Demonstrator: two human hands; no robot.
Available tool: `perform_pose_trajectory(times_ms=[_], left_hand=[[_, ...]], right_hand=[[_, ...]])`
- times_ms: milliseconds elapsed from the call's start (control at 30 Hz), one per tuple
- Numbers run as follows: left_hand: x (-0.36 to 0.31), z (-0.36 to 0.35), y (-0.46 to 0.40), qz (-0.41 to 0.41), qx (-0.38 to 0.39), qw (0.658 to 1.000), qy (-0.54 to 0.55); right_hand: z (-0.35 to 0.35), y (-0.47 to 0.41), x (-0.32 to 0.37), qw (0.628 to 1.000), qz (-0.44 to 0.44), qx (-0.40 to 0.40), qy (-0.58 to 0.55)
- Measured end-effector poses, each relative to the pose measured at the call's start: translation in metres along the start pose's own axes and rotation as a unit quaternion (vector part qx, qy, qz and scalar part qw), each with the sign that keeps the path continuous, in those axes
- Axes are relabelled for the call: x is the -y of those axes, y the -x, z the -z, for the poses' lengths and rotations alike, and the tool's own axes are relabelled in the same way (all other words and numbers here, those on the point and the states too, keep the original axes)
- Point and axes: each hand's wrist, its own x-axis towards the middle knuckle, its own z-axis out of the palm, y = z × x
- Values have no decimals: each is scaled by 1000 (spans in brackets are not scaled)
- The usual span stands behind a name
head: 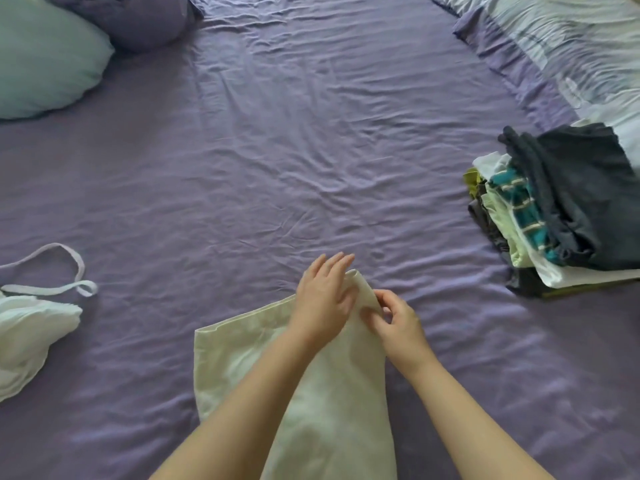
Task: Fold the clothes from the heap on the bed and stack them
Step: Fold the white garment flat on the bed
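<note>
Both my forearms reach out over a pale cream garment (311, 393) spread on the purple sheet (311, 150), and it runs from under my wrists up to my fingertips. My left hand (323, 299) lies flat on the cloth with its fingers straight and close together, their tips just past the far corner. My right hand (398, 322) sits just beside it, thumb and forefinger pinching the raised fold of fabric at that same corner; its other fingers curl loosely under.

I judge the step in hand to be squaring this corner before the next fold. To do it well I should keep the flat left palm pressing so the layers beneath don't slide, and draw the pinched edge with the right until it meets the edge under my left fingertips, then smooth outward from palm to fingertips to push the air out. Thin cloth like this will likely creep and wrinkle if I tug fast.

Well off to the right of my right fingers stands the stack of folded clothes (561, 209), dark pieces on top, where this one should go. Well off to the left of my left fingers lies a white garment with straps (31, 323), not yet folded.
</note>
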Motion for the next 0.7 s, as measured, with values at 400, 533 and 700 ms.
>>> perform_pose_trajectory(times_ms=[400,533,700], left_hand=[[0,32,-4,-86,123,989,-16],[-2,39,3,-119,67,990,-32],[9,45,18,-83,50,995,-32]], right_hand=[[20,9,-4,992,86,40,84],[24,7,-11,978,12,149,147],[33,13,-11,977,56,133,158]])
